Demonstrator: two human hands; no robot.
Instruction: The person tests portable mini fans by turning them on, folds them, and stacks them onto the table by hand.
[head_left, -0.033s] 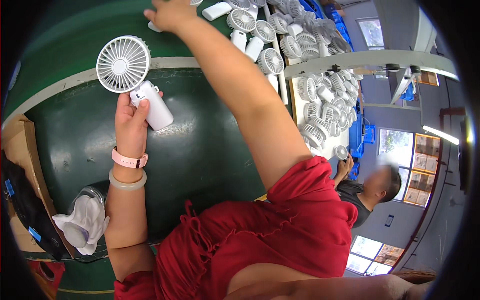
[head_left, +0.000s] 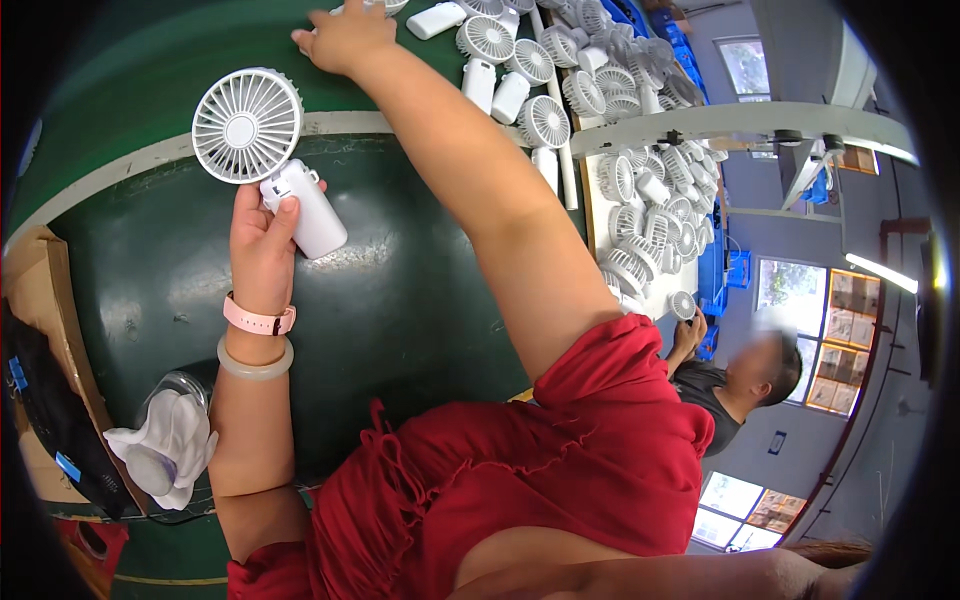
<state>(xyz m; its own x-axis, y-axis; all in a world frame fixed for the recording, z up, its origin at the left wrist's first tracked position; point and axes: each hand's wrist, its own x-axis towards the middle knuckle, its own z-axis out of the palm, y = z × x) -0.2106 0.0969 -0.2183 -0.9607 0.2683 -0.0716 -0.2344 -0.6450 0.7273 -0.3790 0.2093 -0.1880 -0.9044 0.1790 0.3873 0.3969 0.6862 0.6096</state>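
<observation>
The right hand [head_left: 350, 40], at eleven o'clock, has shifted slightly, and the white piece beside its thumb no longer shows; the work seems barely advanced. Its fingers are spread; whether they grip anything I cannot tell. At ten o'clock the left hand [head_left: 262, 235], almost unmoved, grasps the fan [head_left: 246, 130] by its handle. Other fans [head_left: 545, 122] lie toward one o'clock.

The held fan [head_left: 247, 126] is white, the wristband [head_left: 258, 317] pink, the tabletop [head_left: 410, 310] green.
</observation>
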